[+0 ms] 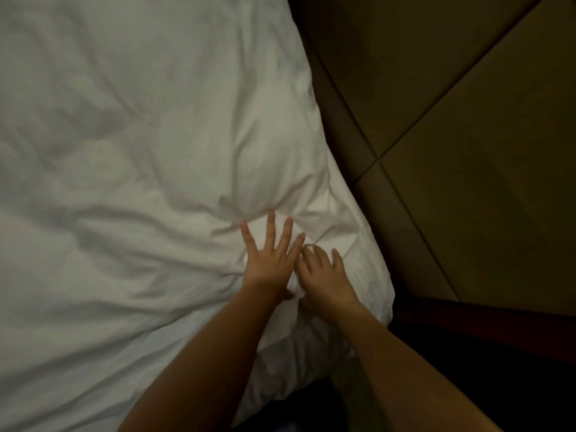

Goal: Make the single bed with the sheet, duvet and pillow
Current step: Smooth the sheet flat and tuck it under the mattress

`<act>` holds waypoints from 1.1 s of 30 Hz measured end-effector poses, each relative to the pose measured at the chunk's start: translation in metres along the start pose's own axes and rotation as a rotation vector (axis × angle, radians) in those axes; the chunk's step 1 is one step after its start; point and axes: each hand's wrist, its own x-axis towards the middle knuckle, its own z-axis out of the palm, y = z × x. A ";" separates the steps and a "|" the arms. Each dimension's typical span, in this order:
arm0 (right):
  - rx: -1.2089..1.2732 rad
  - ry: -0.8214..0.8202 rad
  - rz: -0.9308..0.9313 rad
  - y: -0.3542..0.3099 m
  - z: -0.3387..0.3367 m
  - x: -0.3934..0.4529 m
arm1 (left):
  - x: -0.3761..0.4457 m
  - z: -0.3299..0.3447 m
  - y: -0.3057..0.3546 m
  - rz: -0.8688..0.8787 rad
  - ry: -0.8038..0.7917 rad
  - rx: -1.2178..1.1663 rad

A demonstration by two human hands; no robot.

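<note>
A: Which step is in hand?

B: Smoothing, it seems. The duvet [140, 157] is spread over the bed; near its right edge the left hand [270, 257] is pressed flat, fingers spread. The right hand [324, 275] is laid beside it, fingers loosely bent, nothing gripped.

A: What is called for next?

B: Probably creases stroked outward to that edge.

Bedroom, white rumpled duvet [140, 169] under the hands, padded brown headboard panels [452, 135] right of them

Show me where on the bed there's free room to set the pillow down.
Free: the wide stretch of white duvet left of both hands, wrinkled but bare. Crowded: the near right corner by the padded wall panel, where the left hand presses flat and the right hand rests.
</note>
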 end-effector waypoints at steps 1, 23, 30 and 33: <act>-0.015 0.089 -0.040 0.003 0.003 0.005 | 0.003 0.001 -0.001 -0.001 0.006 0.000; -0.289 -0.229 0.104 0.045 -0.042 -0.030 | -0.022 -0.003 0.012 0.046 0.275 -0.150; -0.047 0.630 -0.138 -0.031 -0.136 0.075 | -0.016 -0.045 -0.073 -0.442 0.323 -0.048; -0.030 0.439 -0.252 -0.049 -0.154 0.111 | -0.015 -0.042 -0.116 -0.521 0.231 -0.111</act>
